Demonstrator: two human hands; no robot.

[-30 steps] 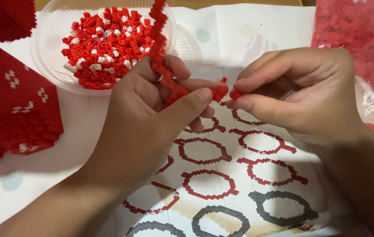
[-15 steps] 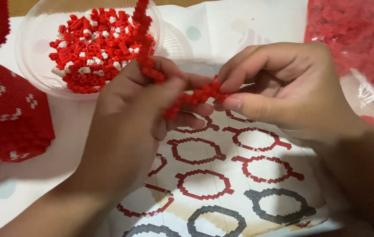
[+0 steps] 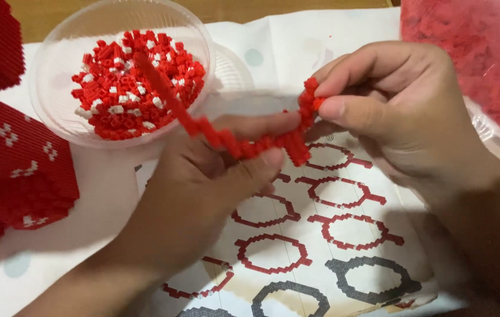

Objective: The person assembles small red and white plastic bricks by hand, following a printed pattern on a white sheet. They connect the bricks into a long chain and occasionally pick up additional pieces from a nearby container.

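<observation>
A chain of small red building blocks (image 3: 235, 141) runs from over the clear bowl down across my left hand (image 3: 214, 182) and bends upward at its right end. My left hand pinches the chain between thumb and fingers near its middle. My right hand (image 3: 390, 105) grips the upturned right end with thumb and forefinger. Both hands hover over a printed sheet (image 3: 343, 235) showing red and dark ring patterns.
A clear plastic bowl (image 3: 56, 111) with several red and white blocks sits at upper left. Built red block panels with white specks (image 3: 9, 170) lie at the left edge. A clear bag of red blocks (image 3: 478, 53) lies at upper right.
The chain has tilted lower and now lies nearly flat across my left hand. Its right end is bent up in my right hand's pinch. The view has shifted slightly.
</observation>
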